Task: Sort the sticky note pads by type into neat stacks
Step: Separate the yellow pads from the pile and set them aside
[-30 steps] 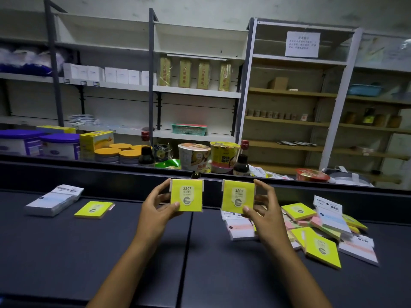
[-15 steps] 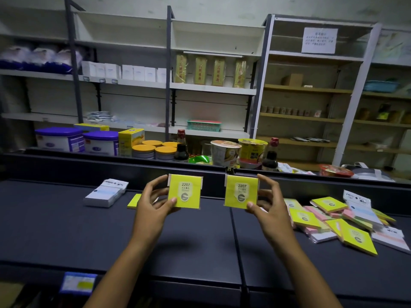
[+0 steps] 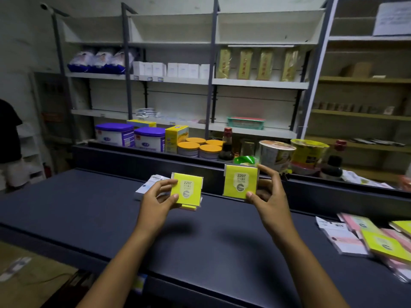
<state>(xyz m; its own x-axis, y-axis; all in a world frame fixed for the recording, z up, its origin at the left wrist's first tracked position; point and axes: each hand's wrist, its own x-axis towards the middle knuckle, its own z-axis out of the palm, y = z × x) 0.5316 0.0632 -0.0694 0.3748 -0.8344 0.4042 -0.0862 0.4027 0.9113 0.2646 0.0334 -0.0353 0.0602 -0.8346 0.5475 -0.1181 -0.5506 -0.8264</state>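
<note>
I have both hands up over the dark counter (image 3: 93,210), each one holding a yellow sticky note pad upright with its "2207" label facing me. My left hand (image 3: 156,200) grasps the left yellow pad (image 3: 186,189) from its left edge, thumb on the front face and fingers curled behind; just under that pad I can make out the edge of another yellow pad (image 3: 189,206) lying on the counter. My right hand (image 3: 270,196) pinches the right yellow pad (image 3: 240,182) along its right side, thumb at the lower corner and a fingertip at the top corner. The two held pads sit side by side, apart, the right one a little higher. Behind my left hand, a white pad stack (image 3: 146,186) rests on the counter, partly hidden by my fingers. Far to the right lies the unsorted heap of pads (image 3: 364,236), yellow, pink and white ones overlapping at angles. Past the raised back rail of the counter stand purple-lidded tubs (image 3: 131,135), orange-lidded tins (image 3: 200,147) and noodle cups (image 3: 278,153), with shelving (image 3: 260,83) behind them.
</note>
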